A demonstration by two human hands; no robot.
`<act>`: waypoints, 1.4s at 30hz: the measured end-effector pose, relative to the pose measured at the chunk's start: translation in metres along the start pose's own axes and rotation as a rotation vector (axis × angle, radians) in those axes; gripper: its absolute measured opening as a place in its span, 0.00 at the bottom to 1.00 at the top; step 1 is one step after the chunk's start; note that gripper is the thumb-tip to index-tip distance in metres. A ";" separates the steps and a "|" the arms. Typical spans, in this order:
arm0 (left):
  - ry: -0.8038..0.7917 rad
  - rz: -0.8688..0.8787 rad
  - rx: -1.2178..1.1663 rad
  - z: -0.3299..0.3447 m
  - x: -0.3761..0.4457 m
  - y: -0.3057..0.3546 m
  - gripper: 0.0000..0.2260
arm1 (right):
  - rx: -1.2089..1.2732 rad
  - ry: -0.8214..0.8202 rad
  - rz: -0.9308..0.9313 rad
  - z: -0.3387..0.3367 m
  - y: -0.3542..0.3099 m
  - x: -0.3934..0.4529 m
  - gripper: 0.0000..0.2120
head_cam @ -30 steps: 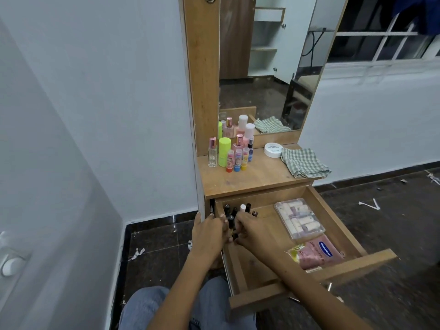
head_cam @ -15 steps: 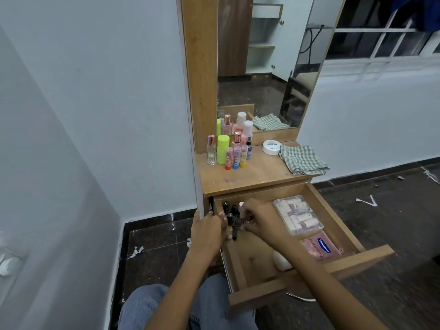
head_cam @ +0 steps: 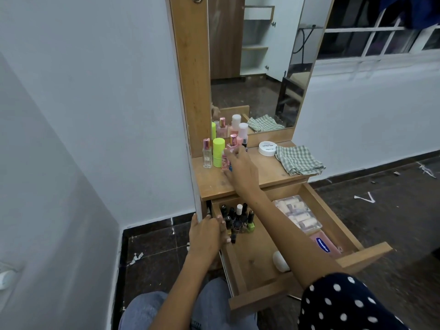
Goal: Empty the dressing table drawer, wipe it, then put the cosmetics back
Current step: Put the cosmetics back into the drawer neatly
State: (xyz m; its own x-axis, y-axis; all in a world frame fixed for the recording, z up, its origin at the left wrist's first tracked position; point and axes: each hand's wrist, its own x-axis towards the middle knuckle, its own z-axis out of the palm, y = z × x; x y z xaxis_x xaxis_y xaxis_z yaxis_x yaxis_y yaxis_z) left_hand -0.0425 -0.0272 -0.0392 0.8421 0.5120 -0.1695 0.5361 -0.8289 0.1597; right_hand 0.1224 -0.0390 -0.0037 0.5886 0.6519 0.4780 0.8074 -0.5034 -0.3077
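Head view, right hand (head_cam: 240,172) fingers pinching small tubes (head_cam: 225,161), left hand (head_cam: 206,232) fingers relaxed on wooden drawer (head_cam: 364,254).

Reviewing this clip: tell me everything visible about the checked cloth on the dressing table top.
The checked cloth is a green-and-white woven fabric, loosely folded and rumpled. It lies flat at the right end of the wooden dressing table top, its right edge at or slightly past the top's edge. A round white jar sits close by its left corner; whether they touch is unclear. No hand touches it. Its reflection shows in the mirror behind.
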 end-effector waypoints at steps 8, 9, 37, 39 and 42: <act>0.015 0.013 0.011 0.002 -0.001 -0.001 0.23 | 0.115 0.112 -0.039 0.000 -0.001 -0.011 0.06; 0.021 0.015 0.014 0.002 -0.002 -0.001 0.23 | 0.186 0.096 -0.018 -0.003 0.001 -0.017 0.07; 0.019 0.020 -0.017 0.001 -0.004 -0.001 0.19 | 0.179 -0.467 -0.044 -0.014 0.031 -0.134 0.09; 0.014 0.024 -0.005 0.002 -0.003 -0.001 0.20 | 0.138 -0.460 -0.052 -0.016 0.032 -0.133 0.12; 0.029 0.016 -0.015 0.003 -0.002 -0.001 0.19 | 0.147 -0.434 -0.025 -0.022 0.038 -0.122 0.13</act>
State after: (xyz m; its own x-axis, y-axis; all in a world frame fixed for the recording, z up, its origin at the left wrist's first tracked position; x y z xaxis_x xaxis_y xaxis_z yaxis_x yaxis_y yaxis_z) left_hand -0.0455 -0.0279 -0.0420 0.8521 0.5049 -0.1380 0.5228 -0.8340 0.1765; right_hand 0.0804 -0.1497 -0.0552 0.5057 0.8559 0.1080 0.8005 -0.4189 -0.4286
